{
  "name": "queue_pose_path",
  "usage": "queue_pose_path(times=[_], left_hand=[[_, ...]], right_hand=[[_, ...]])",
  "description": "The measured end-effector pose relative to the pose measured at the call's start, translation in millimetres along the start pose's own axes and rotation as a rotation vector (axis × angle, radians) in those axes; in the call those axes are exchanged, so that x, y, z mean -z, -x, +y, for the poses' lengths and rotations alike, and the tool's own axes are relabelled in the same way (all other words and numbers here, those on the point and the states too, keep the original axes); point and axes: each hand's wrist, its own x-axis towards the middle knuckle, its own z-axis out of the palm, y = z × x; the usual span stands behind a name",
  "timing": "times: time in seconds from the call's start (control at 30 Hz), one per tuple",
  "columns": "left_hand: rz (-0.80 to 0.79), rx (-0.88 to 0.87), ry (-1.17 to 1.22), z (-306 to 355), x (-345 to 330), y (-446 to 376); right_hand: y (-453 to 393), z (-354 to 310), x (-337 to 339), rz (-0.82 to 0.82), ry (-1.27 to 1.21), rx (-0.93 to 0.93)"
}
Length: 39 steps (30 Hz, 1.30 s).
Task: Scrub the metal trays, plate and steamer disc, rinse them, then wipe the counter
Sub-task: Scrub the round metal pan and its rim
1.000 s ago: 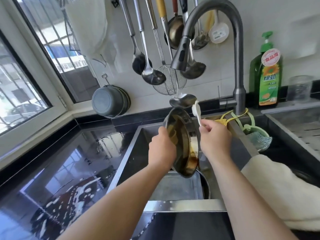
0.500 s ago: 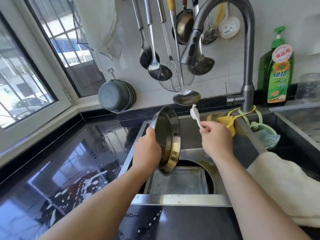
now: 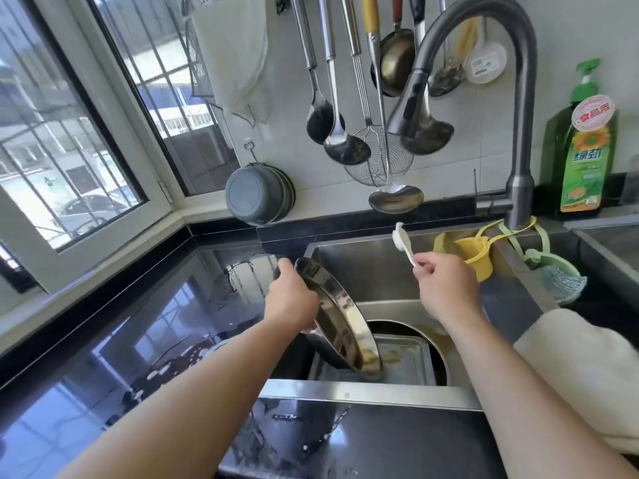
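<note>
- The left hand (image 3: 292,299) grips the round metal tray (image 3: 340,319) by its upper rim and tips it steeply over the sink (image 3: 380,267), probably so the brownish liquid runs off its low edge.
- That low edge hangs just above a rectangular tray (image 3: 408,361) lying in the sink's bottom.
- The right hand (image 3: 446,288) pinches a white spoon (image 3: 403,240), held aside, clear of the pour.
- The tray looks shiny, still streaked with greasy residue.
</note>
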Motion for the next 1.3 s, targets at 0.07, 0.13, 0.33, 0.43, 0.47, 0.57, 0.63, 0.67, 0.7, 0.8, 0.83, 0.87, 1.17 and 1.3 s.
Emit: queue_pose_path(times=[0.07,0.13,0.33,0.43,0.47,0.57,0.63,0.67,0.7,0.8,0.83,0.87,1.17,1.3], left_hand=[[-0.048,-0.101,-0.117,-2.9,1.6,1.2],[-0.056,-0.181,-0.311,-4.1,3.4,-1.5],[-0.013,-0.267,-0.447,5.8,19.6,-11.7],[0.043,-0.247,-0.360,14.8,34.4,-20.9],[0.072,-0.209,-0.305,14.9,41.3,-26.4],[0.175,-0.078,-0.115,6.4,65.6,-37.2],[0.234,0.028,0.045,-7.9,81.9,-34.7],[0.254,0.081,0.140,-16.8,88.3,-29.8],[0.266,0.126,0.236,-26.0,93.1,-21.1],[0.265,0.116,0.461,-55.1,96.8,20.4],[0.270,0.081,0.495,-64.1,95.7,37.6],[0.285,0.063,0.514,-73.5,95.2,51.6],[0.198,0.285,0.488,-160.5,90.3,68.5],[0.159,0.283,0.199,-169.7,95.7,75.6]], right_hand=[[0.7,-0.5,-0.9,-0.010,0.025,0.006],[1.4,0.3,-2.7,-0.024,0.022,0.015],[1.6,2.8,-5.8,-0.057,0.038,-0.001],[1.7,1.6,-6.7,-0.061,0.047,0.001],[2.5,0.9,-7.2,-0.068,0.048,0.008],[6.6,-3.2,-8.1,-0.084,0.070,0.049],[11.8,-7.7,-10.6,-0.100,0.088,0.103],[15.1,-10.7,-12.8,-0.116,0.090,0.135],[18.5,-13.6,-15.3,-0.139,0.086,0.164],[27.8,-20.6,-22.3,-0.230,0.090,0.252],[30.9,-22.5,-23.3,-0.254,0.094,0.286],[33.5,-24.5,-24.6,-0.266,0.091,0.317],[50.5,-31.2,-40.8,-0.350,0.087,0.454],[58.5,-33.0,-41.8,-0.408,0.093,0.504]])
